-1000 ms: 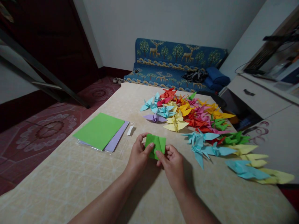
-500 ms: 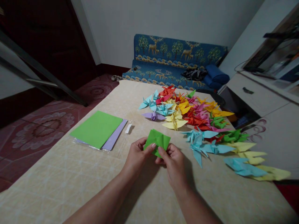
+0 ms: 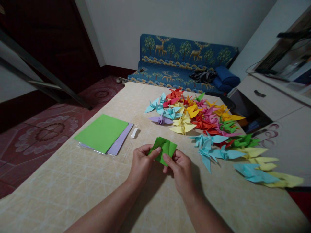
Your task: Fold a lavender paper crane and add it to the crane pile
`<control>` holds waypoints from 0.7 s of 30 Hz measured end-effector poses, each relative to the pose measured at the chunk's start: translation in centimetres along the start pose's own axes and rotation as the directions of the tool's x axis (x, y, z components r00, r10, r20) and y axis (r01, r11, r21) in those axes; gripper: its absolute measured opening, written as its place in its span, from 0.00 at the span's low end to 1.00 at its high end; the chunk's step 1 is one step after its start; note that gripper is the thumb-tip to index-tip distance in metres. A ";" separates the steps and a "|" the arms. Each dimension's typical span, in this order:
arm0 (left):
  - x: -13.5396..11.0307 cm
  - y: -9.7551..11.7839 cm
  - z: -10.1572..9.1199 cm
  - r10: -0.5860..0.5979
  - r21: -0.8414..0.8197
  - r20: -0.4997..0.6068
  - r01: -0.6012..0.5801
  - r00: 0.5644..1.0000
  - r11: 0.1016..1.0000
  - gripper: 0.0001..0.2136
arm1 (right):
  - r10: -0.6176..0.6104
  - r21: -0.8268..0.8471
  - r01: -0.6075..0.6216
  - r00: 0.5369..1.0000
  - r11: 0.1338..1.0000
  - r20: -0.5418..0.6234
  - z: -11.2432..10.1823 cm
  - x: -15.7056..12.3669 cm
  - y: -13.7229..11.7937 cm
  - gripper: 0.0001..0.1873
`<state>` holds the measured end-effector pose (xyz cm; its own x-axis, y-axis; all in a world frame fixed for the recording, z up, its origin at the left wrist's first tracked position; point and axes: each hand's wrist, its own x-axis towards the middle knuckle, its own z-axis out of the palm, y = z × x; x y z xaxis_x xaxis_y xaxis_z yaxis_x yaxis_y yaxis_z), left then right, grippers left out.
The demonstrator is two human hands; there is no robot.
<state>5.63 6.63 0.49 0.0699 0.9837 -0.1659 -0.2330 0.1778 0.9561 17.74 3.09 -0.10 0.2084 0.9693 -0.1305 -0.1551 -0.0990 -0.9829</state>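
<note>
A small folded square of green origami paper [image 3: 166,149] is held up over the table, between my two hands. My left hand [image 3: 143,159] pinches its left edge, thumb on top. From the right side, my right hand [image 3: 179,165] grips the lower right edge, its thumb pressing on the paper's face and its fingers curled beneath. Creases run across the visible face; the underside is hidden. To the left lies a stack of green sheets [image 3: 102,132] over purple paper [image 3: 119,142], partly on a clear plastic sleeve. Many folded paper cranes [image 3: 182,124] in several colours are spread beyond my hands and to the right.
The table [image 3: 60,194] has a pale patterned cover. A small white scrap [image 3: 134,132] lies beside the paper stack. Behind the table stands a blue patterned sofa [image 3: 179,61]; a white cabinet [image 3: 274,100] is at the right and a metal ladder [image 3: 43,69] at the left.
The green square's loose flaps, raised in the middle before, now lie flatter and closer together. Both thumbs have shifted slightly on it, and the whole view has moved a little.
</note>
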 end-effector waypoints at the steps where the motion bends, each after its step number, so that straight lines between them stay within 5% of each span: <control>1: 0.0 -0.1 0.0 -0.002 -0.004 -0.001 0.002 1.000 1.000 0.09 | 0.002 -0.004 -0.002 1.000 1.000 0.002 0.0 0.0 0.0 0.17; 9: 0.1 -0.4 -0.1 0.054 0.030 -0.025 -0.053 0.998 0.998 0.19 | 0.047 -0.005 -0.047 0.999 0.999 -0.002 0.3 -0.3 0.4 0.17; 21: 0.0 0.5 0.4 -0.043 0.036 -0.007 0.044 0.999 0.998 0.13 | 0.021 -0.100 -0.020 1.000 0.995 0.012 1.1 -0.6 -0.1 0.13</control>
<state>5.85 6.68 1.08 0.0734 0.9752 -0.2088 -0.1948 0.2193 0.9560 16.61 2.75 0.19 0.1938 0.9696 -0.1495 -0.0621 -0.1400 -0.9882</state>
